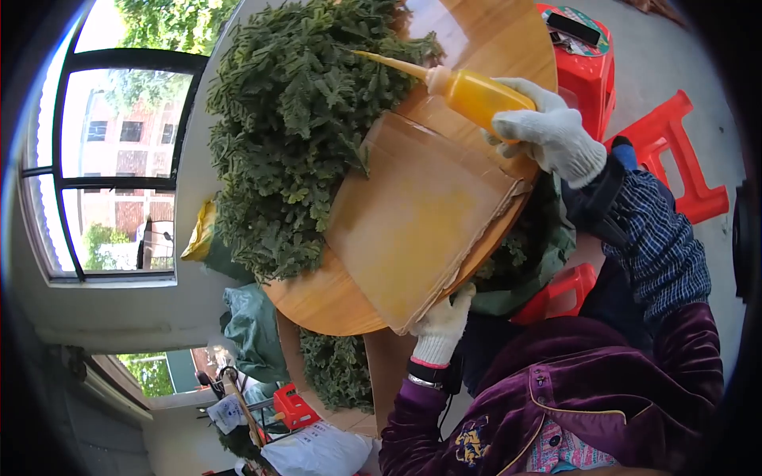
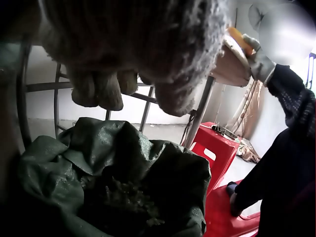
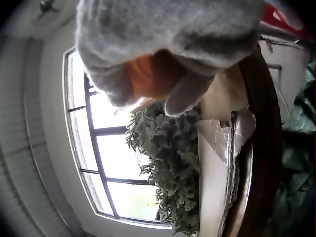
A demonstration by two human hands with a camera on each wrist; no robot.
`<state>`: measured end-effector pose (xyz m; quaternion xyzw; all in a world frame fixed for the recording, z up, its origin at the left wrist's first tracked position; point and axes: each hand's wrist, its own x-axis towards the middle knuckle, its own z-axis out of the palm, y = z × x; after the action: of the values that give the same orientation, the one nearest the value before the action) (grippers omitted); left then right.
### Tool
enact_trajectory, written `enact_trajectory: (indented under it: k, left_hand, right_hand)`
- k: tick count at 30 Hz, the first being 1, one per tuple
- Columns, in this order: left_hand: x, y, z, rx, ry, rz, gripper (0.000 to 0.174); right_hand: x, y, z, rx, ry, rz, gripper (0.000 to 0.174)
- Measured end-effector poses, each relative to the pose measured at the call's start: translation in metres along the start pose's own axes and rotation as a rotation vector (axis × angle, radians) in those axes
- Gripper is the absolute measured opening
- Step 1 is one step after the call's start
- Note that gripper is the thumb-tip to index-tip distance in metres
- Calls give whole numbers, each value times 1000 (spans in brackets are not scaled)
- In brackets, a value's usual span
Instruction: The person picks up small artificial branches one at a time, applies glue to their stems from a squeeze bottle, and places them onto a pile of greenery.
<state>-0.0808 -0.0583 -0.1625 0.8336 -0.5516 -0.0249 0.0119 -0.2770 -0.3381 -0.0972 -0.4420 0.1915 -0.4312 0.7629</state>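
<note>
My right hand (image 1: 548, 127), in a white knitted glove, grips a squeeze bottle (image 1: 486, 97) of orange-yellow liquid. The bottle lies nearly level over the table, its long tapered nozzle pointing at a heap of green leafy sprigs (image 1: 294, 119). Below it, a flat cardboard piece (image 1: 421, 214) with yellowish smears lies on the round wooden table (image 1: 309, 305). My gloved left hand (image 1: 443, 325) is beside the cardboard's near corner at the table edge. In the left wrist view its fingers (image 2: 108, 91) hang loosely above a green bag (image 2: 118, 148), with nothing seen between them.
Red plastic stools (image 1: 675, 151) stand to the right, one bearing a phone (image 1: 574, 30). A cardboard box (image 1: 385, 381) with more greenery is beneath the table's left side. White sacks (image 1: 317, 452) lie at the lower left; a window (image 1: 119, 127) is beyond the table.
</note>
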Motion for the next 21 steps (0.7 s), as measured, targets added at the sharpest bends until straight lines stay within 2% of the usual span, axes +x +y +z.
enact_trajectory:
  k: [3,5,6,8,10,12,14,16,17,19,20,21]
  left_hand:
    - [-1,8,-23,-48,-79,-115,66]
    - [-9,21,-63,-381,-478,-213,53]
    - [-14,24,-81,-381,-472,-218,53]
    - [-25,24,-117,-668,-503,102,39]
    - [-26,10,-152,-790,-330,41,35]
    - [-25,-28,-149,-827,186,-205,31]
    - [11,-83,-146,-508,608,-283,38]
    - [45,-147,-136,-432,828,-364,52]
    - [56,-162,-142,-434,836,-364,52]
    - [73,-181,-151,-533,684,-777,56]
    - [81,-184,-149,-543,686,-774,56]
    - [87,-186,-146,-522,687,-686,55]
  right_hand:
    - [-1,3,-1,24,-16,-21,71]
    - [-2,3,0,32,-11,-31,72]
    - [-2,2,2,17,8,-28,73]
    - [-3,0,5,-11,47,-20,76]
    - [-3,1,6,-16,52,-22,76]
    - [-4,3,6,-30,75,-28,76]
    - [-4,3,7,-53,71,-28,75]
    - [-3,2,7,-98,77,-34,73]
    - [-3,2,6,-101,71,-39,73]
    - [-1,4,2,-144,45,-13,71]
    - [0,3,1,-168,36,0,70]
    - [0,2,2,-175,39,-2,70]
